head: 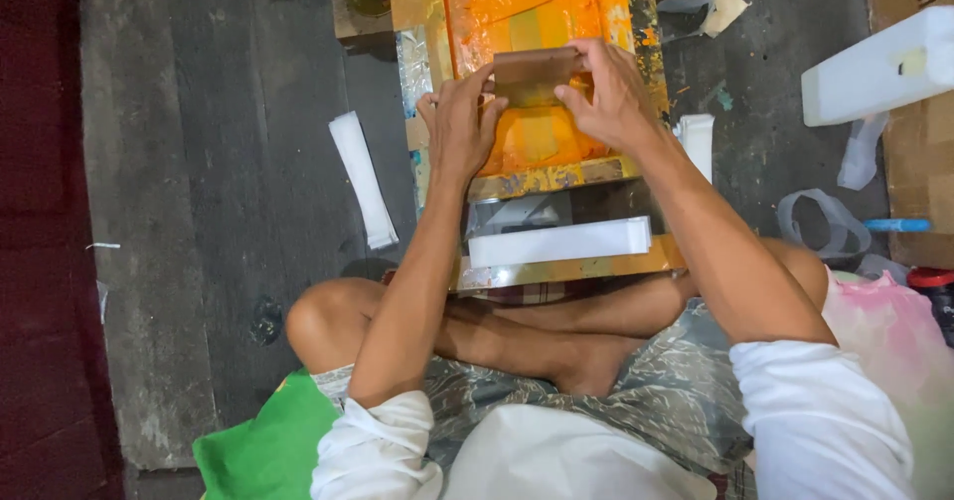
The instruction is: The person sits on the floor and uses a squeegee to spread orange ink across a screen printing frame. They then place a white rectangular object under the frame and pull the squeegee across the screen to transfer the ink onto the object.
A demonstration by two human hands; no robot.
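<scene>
Orange-inked printing screen (527, 8) on the floor, left hand (462, 127) and right hand (611, 92) both grasping a brown squeegee (532, 75) over it, white stack (559, 241) just below the screen

The squeegee (534, 73) held in both hands looks like dull brown wood, matt and ink-stained. The frame (556, 175) beneath it is wood too, its paint chipped and blotchy, and the mesh inside shines wet with glossy orange ink. The white strip (559, 242) below looks like smooth paper. The floor (219, 162) is rough, grey, worn concrete.
</scene>
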